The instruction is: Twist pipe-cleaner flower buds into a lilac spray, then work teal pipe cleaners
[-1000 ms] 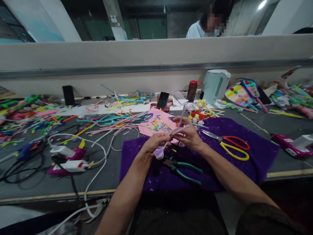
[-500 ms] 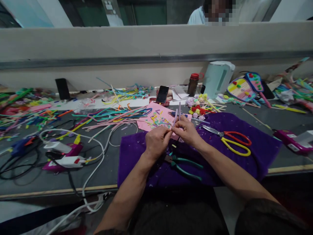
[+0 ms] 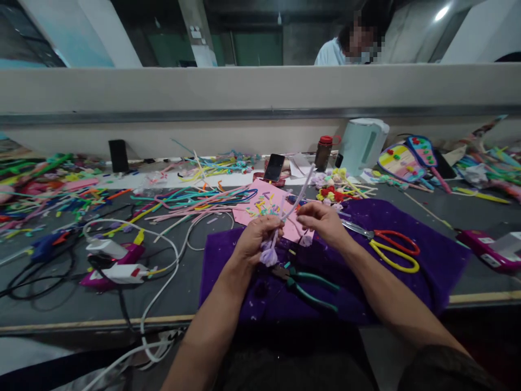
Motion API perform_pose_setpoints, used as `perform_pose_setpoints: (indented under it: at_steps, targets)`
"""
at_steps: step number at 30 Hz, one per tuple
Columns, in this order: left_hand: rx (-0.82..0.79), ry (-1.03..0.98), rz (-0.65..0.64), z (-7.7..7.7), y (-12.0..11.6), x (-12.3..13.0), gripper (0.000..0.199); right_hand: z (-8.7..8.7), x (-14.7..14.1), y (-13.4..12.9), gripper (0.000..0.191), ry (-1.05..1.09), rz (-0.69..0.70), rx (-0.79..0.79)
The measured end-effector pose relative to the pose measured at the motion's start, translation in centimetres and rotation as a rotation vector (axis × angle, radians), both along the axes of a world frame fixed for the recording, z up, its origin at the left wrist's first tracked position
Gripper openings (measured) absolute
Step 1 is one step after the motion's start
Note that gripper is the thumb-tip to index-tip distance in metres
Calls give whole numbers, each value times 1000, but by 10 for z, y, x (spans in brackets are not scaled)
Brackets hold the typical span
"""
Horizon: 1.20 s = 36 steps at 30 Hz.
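My left hand (image 3: 260, 233) is closed on lilac pipe cleaners. One long lilac pipe cleaner (image 3: 303, 190) rises from its fingertips, leaning right, and a lilac pipe-cleaner flower (image 3: 268, 255) hangs below the fingers. Just to the right, my right hand (image 3: 321, 220) has its thumb and forefinger slightly apart, with nothing visible between them. Beneath it shows another small lilac curl (image 3: 305, 240); whether it is attached to anything is unclear. On the purple cloth (image 3: 228, 266) lie green-handled pliers (image 3: 307, 282) and, to the right, scissors (image 3: 391, 247) with red and yellow handles.
Pink paper (image 3: 248, 214) bears many small coloured bits. Bundles of pipe cleaners (image 3: 203, 198) lie left of it. White cables and a power strip (image 3: 118, 266) are at left. A phone (image 3: 274, 167), bottle (image 3: 323, 155) and kettle (image 3: 364, 146) stand behind. A person sits beyond the partition.
My hands, close together before, have drawn apart, the right one moving off to the right. The long pipe cleaner now leans right, and the lilac flower shows below my left hand. The view has tilted up.
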<state>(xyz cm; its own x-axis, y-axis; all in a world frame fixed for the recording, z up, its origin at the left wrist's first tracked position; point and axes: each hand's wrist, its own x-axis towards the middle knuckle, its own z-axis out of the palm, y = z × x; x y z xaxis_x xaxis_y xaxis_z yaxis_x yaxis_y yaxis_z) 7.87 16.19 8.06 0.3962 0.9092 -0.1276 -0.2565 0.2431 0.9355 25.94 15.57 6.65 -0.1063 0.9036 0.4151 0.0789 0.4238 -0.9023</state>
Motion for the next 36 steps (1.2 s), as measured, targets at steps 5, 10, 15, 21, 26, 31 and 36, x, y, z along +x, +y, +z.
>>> perform_pose_setpoints:
  at_steps: [5, 10, 15, 21, 26, 31, 36]
  targets:
    - [-79, 2, -172, -3, -2, -1, 16, -2, -9, 1, 30, -15, 124, 88]
    - [-96, -29, -201, -5, -1, -1, 17, 3, -10, -2, 37, 126, 100, -23]
    - [-114, -38, -269, -7, -2, 0, 19, 0, -9, -3, 30, 146, 300, -168]
    - [-142, -31, -333, -9, -2, 4, 18, -1, -8, -1, 22, 134, 293, -102]
    - [-158, -39, -355, -12, -2, 4, 19, -3, -5, 1, 18, 149, 331, -27]
    - [-176, -60, -358, -15, -3, 6, 19, -3, -5, 0, 12, 123, 316, 22]
    - [-86, -51, -218, -11, -7, 11, 21, -2, -11, -5, 9, 166, 201, -46]
